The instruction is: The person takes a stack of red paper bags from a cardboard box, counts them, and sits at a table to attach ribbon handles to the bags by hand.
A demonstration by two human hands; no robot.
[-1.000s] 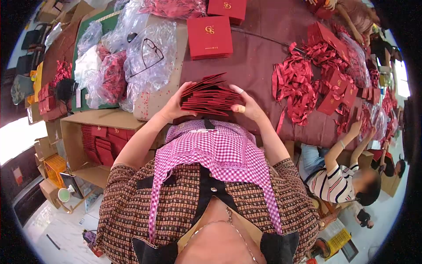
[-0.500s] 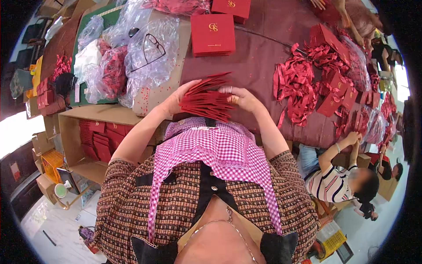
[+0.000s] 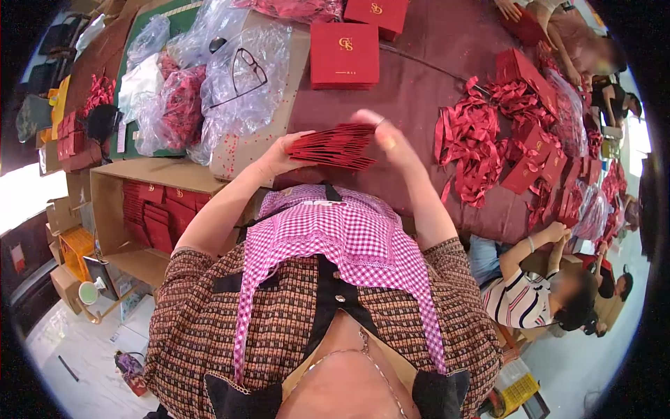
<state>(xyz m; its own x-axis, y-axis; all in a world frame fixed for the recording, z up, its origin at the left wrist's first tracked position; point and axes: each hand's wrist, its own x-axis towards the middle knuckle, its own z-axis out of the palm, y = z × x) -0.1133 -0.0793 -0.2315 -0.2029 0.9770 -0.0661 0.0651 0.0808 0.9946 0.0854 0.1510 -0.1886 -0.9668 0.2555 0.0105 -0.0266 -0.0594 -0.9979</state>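
Observation:
In front of my apron a stack of thin red cards [image 3: 331, 146] is held edge-up, its many edges lying close together. My left hand [image 3: 283, 155] is closed around the stack's left end. At the right end is my right hand [image 3: 394, 143], blurred by motion, its fingers stretched out past the far corner of the cards and its thumb apart from them. Just beyond the hands lies a neat pile of square red cards [image 3: 345, 54] with gold print, and a second red pile [image 3: 377, 15] is behind it.
Left are clear plastic bags [image 3: 244, 91] with eyeglasses [image 3: 250, 72] on top, and an open cardboard box [image 3: 157, 180] of red cards. Red ribbons [image 3: 471, 150] heap up at right. A person in a striped shirt [image 3: 520, 297] sits at the right; another person's arm [image 3: 565, 52] reaches in at far right.
The loosely fanned cards have drawn together into a tighter, more even stack. My right hand has moved outward and up along the stack's right end. The view has shifted slightly.

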